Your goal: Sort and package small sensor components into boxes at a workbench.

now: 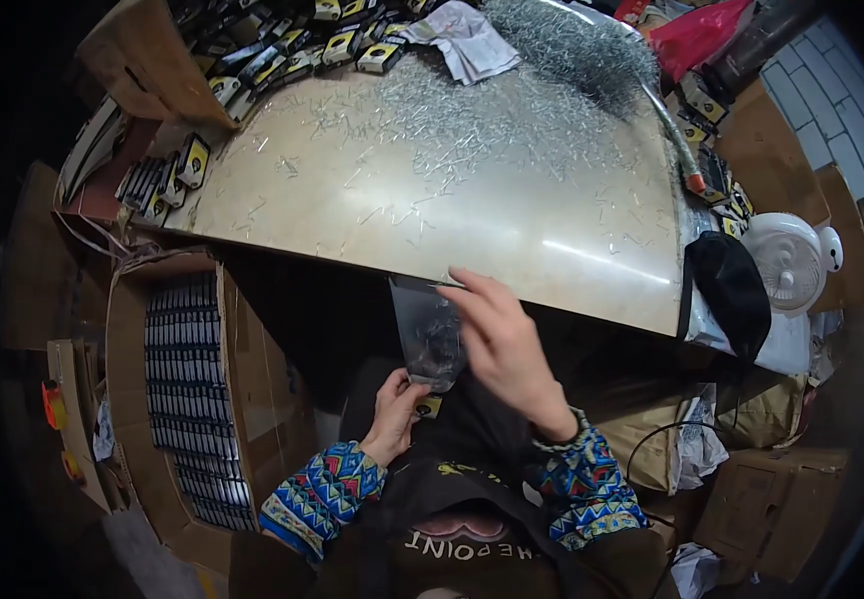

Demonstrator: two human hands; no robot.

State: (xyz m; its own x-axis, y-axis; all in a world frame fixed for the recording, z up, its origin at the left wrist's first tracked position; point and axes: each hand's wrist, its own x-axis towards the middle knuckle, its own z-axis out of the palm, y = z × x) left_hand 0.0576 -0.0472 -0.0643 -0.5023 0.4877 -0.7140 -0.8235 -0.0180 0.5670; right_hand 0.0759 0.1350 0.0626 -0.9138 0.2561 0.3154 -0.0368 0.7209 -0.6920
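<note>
Both forearms enter from lower edge, patterned knit cuffs at wrists. Left hand (394, 399) low near body, below table's near edge, fingers curled, thumb and fingertips pinched shut. Right hand (504, 344) higher, just at table's near edge, back of hand up, fingers extended and bent leftward, thumb tucked under. Hands near each other, not touching.

Both hands hold a small clear plastic bag (430, 334) at the worktop's (512, 240) near edge: the left hand (395, 404) pinches its bottom, the right hand (502, 344) grips its side. Loose metal pins (472, 110) litter the far worktop.
</note>
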